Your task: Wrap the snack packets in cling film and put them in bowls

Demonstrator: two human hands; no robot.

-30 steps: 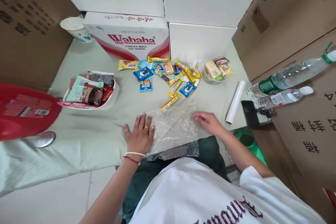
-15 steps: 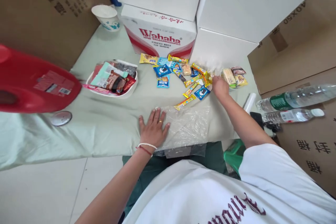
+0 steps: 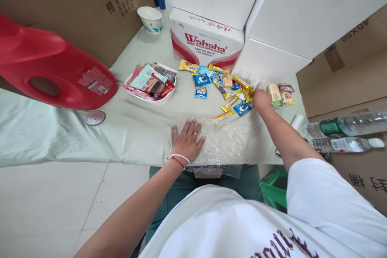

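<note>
My left hand (image 3: 186, 141) lies flat with fingers spread on the pale green tablecloth, its thumb side touching the edge of a clear plastic bag (image 3: 225, 143). At the right end of a loose pile of wrapped snacks, my right hand (image 3: 261, 100) has its fingers curled down beside a yellow wrapper (image 3: 247, 95); the fingertips are hidden. Around it lie a dark blue packet (image 3: 242, 108), yellow stick packets (image 3: 223, 116) and a pale packet (image 3: 227, 82). Just right of that hand sits a small group of packaged snacks (image 3: 274, 93). Crumpled clear plastic (image 3: 256, 78) is behind the hand.
A white basket (image 3: 161, 100) of snack packets stands left, near a red jug (image 3: 60, 68) and a round lid (image 3: 94, 117). Behind are a paper cup (image 3: 150, 20) and a Wahaha carton (image 3: 205, 44). Two plastic bottles (image 3: 347, 144) lie on the right.
The view has shifted, so most things on the table appear farther right. Both hands stay in about the same places, left flat by the bag and right at the pile.
</note>
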